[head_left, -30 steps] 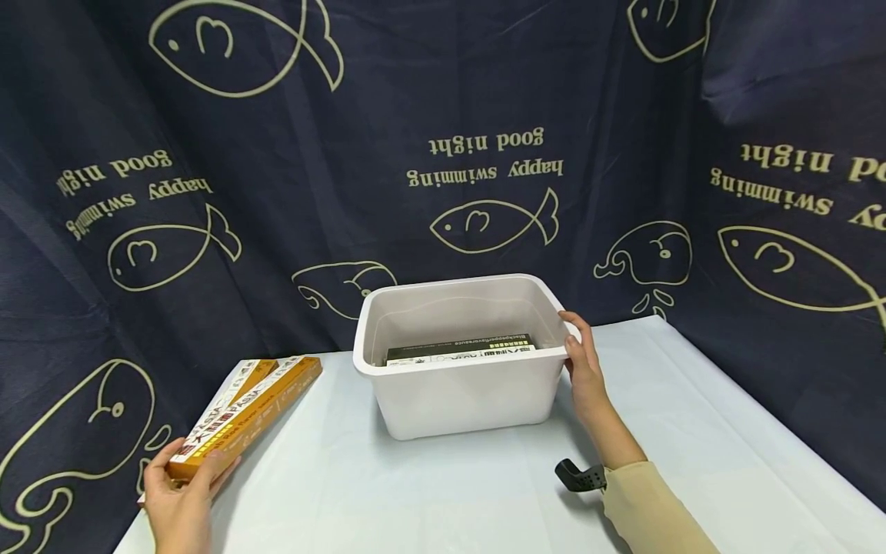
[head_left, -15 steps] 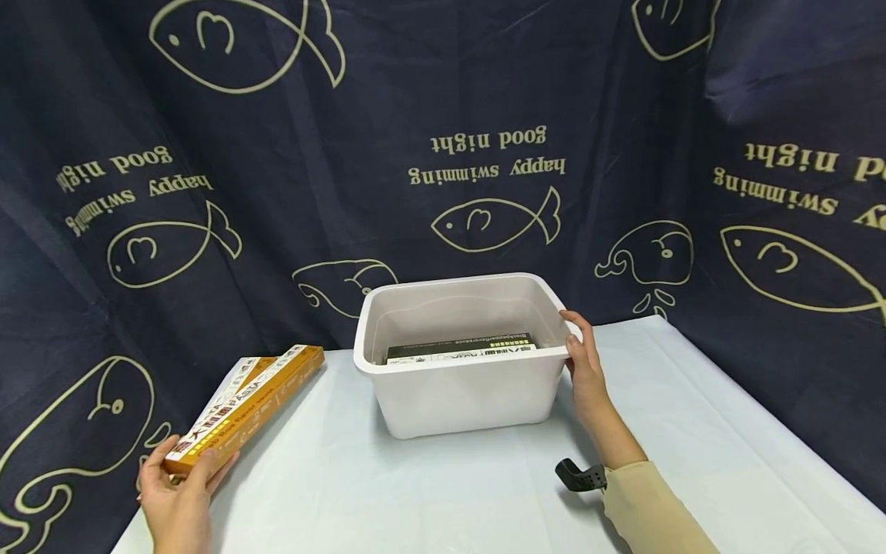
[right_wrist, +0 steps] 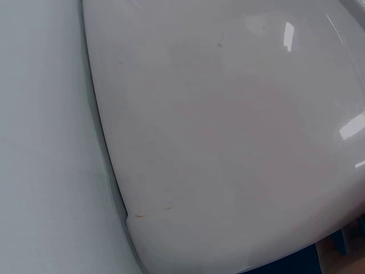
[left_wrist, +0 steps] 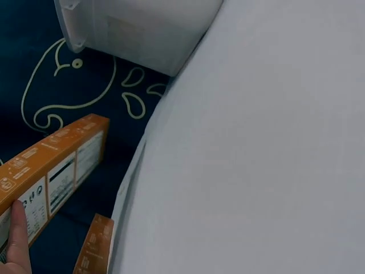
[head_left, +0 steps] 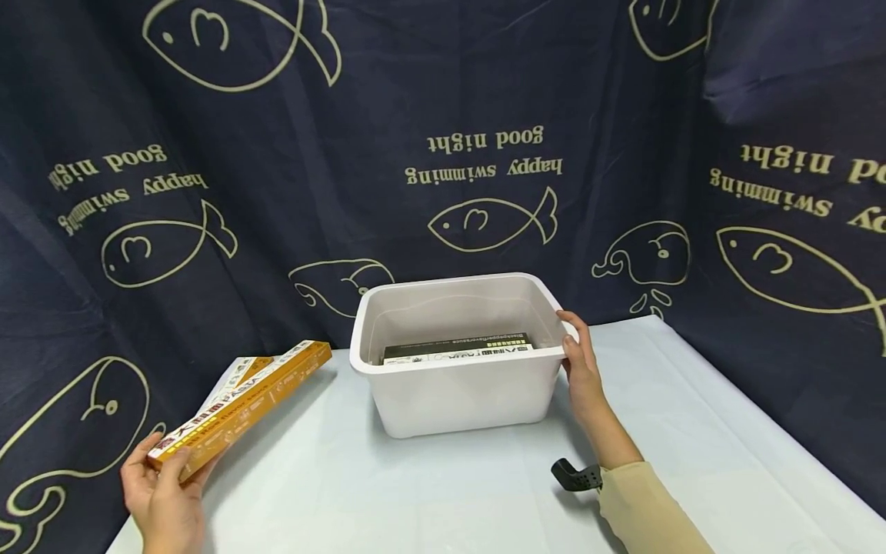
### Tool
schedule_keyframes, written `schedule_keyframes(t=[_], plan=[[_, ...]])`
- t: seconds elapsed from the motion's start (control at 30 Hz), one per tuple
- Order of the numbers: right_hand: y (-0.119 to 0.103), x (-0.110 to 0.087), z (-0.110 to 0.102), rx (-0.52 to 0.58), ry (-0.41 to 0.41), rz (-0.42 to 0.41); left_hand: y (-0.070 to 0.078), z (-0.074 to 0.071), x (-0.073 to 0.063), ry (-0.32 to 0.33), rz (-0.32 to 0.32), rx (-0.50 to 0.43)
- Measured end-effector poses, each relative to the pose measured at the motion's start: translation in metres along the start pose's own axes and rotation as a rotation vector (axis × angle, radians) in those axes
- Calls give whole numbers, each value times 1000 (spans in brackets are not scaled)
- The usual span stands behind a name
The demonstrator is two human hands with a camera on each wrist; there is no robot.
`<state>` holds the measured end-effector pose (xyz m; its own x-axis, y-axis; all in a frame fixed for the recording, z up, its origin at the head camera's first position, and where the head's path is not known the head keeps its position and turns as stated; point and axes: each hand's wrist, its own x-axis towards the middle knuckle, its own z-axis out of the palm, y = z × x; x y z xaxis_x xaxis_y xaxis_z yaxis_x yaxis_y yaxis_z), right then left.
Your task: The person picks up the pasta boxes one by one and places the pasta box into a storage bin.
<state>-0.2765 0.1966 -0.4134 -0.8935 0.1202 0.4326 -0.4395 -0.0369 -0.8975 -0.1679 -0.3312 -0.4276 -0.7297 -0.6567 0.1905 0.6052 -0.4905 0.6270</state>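
- A white plastic bin (head_left: 471,402) stands upright on a table with a pale cloth (head_left: 477,492); every place below is told from this bin.
- My left hand (head_left: 166,496), left of the bin and nearer to me, is clamped on the near end of an orange and white pasta box (head_left: 249,408), fingers and thumb on opposite sides.
- That box slants away from me, its far end pointing towards the bin's left side without touching it.
- A second orange box (head_left: 234,375), also left of the bin, lies partly hidden behind the one I hold.
- My right hand (head_left: 583,365) grips the rim at the bin's right end, fingers curled over it.
- Inside the bin, low down along the near wall, is black and white pasta packaging (head_left: 477,342); I cannot tell whether it is one box or more.
- Below the bin's right end, a black device (head_left: 576,475) sits on my right wrist, beside a beige sleeve (head_left: 647,508).
- Behind the bin hangs a navy curtain (head_left: 367,200) with line-drawn fish, whales and upside-down lettering.
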Motion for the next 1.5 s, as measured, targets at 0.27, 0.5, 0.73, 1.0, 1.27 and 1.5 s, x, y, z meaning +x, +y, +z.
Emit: schedule_keyframes(t=[0.27, 0.5, 0.73, 1.0, 1.27, 1.5], plan=[[-1, -1, -1, -28, -2, 9, -3, 9, 4, 3, 25, -93], [-2, -1, 0, -18, -3, 3, -3, 24, 5, -15, 45, -108], [-2, 1, 1, -15, -6, 2, 1, 45, 6, 29, -51, -160], [-2, 0, 0, -16, -1, 0, 4, 68, 1, -29, -56, -231], [-3, -1, 1, -42, 0, -5, 3, 82, -4, -61, -13, -224], [-1, -1, 1, -65, 0, -25, 1, 91, -8, -91, 11, -271]])
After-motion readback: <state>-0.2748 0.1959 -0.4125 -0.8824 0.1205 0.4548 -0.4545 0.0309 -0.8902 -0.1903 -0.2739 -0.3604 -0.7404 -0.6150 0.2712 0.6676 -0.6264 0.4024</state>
